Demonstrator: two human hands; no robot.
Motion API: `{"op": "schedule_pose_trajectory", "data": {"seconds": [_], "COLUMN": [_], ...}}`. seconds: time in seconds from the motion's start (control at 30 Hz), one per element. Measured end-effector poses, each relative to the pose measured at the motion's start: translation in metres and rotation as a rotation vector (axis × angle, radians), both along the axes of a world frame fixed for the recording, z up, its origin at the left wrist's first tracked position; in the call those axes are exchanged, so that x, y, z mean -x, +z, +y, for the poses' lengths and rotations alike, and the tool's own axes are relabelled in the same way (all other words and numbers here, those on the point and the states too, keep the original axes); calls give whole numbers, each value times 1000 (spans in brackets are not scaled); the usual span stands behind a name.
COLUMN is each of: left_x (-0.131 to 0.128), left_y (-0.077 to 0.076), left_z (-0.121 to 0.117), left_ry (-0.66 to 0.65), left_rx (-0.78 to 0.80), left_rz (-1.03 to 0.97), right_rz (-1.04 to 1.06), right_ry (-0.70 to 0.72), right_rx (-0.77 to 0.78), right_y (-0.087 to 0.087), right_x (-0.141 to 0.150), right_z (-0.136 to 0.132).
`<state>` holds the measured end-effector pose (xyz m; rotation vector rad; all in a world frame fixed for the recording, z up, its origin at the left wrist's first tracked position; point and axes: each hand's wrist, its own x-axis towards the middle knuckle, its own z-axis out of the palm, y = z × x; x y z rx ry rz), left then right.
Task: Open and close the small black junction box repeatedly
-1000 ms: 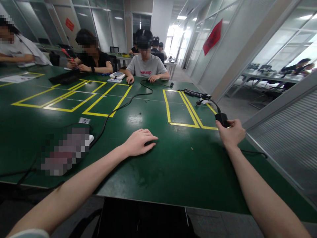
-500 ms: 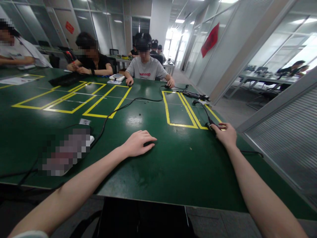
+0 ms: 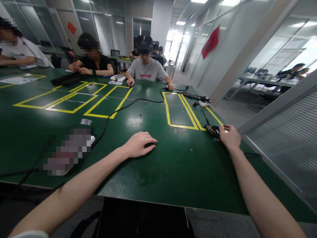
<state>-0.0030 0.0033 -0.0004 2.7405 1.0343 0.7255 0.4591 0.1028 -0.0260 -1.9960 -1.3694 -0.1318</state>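
My left hand (image 3: 140, 144) lies on the green table (image 3: 168, 175), palm down. Its fingers are loosely bent, the thumb stands apart, and nothing shows in it. Near the right edge, my right hand (image 3: 230, 137) has its fingers closed on the near end of a black cable bundle (image 3: 212, 130) with small yellowish spots. Exactly what the bundle is made of is too small to tell, and the fingers hide its near end. From its far side a black cord runs up to a black plug (image 3: 195, 103).
Yellow tape rectangles (image 3: 182, 127) mark the table. A pixelated phone-like item (image 3: 68, 153) lies at the left beside a numbered label (image 3: 86, 122) and a long black cable (image 3: 106, 122). A black folded stand (image 3: 195, 96) lies far right. Across sits a person in a grey shirt (image 3: 146, 71), hands on the table.
My right hand has shifted slightly right, and the black bundle has turned so that more of its spotted side shows. The left hand stays in place.
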Motion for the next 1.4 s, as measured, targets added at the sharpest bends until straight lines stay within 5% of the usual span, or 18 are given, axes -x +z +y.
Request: {"op": "schedule_pose_trajectory", "data": {"seconds": [0.1, 0.3, 0.5, 0.63, 0.83, 1.0, 1.4], "left_x": [0, 1, 2, 2, 1, 1, -4], "left_y": [0, -1, 1, 1, 0, 1, 8], "left_z": [0, 1, 1, 1, 2, 1, -5], "left_ry": [-1, -2, -11, -12, -16, -23, -103], "left_rx": [4, 15, 31, 29, 29, 20, -59], "left_rz": [0, 14, 17, 17, 9, 0, -166], "right_rz": [17, -63, -58, -45, -107, -93, 11], "right_ry": [-79, 9, -118, -54, 278, 649, 1541], "right_rx": [41, 44, 166, 231, 134, 56, 103], "right_y": [8, 24, 20, 17, 10, 7, 22], "right_x": [11, 15, 15, 22, 43, 89, 196], "right_z": [-4, -11, -12, -9, -10, -20, -95]}}
